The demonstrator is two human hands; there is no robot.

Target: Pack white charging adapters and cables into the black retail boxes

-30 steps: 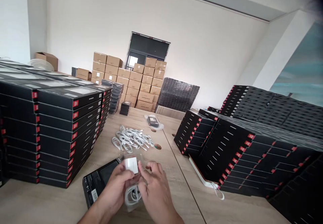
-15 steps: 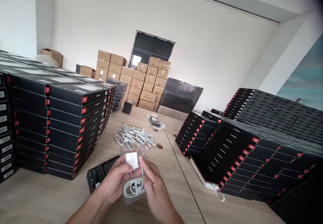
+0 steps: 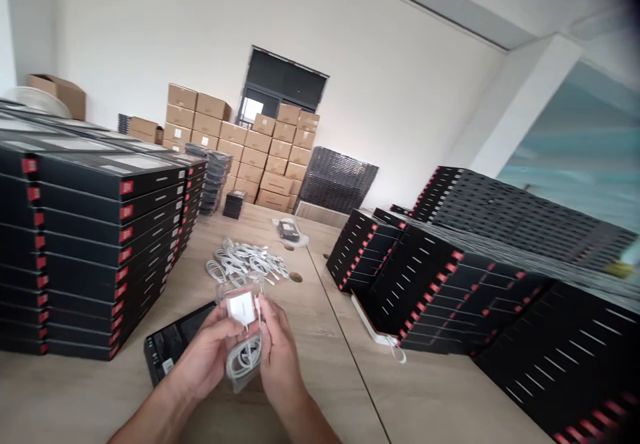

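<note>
Both my hands hold a clear plastic tray (image 3: 242, 337) upright over the wooden table (image 3: 320, 371). A white charger sits in its upper part and a coiled white cable in its lower part. My left hand (image 3: 206, 357) grips the tray's left side, fingers curled round it. My right hand (image 3: 278, 356) grips the right side, thumb at the charger. A black flat box (image 3: 170, 347) lies on the table just left of and beneath my left hand. A pile of white coiled cables (image 3: 245, 264) lies on the table beyond the tray.
Tall stacks of black boxes with red tabs stand on the left (image 3: 95, 244) and on the right (image 3: 450, 284). Brown cartons (image 3: 250, 151) are piled at the far wall. A small bagged black item (image 3: 289, 231) lies further back. A white flat item (image 3: 373, 324) lies beside the right stacks.
The view has swung, so everything has shifted left in the picture. My hands keep their hold on the clear tray, which now stands more upright between them.
</note>
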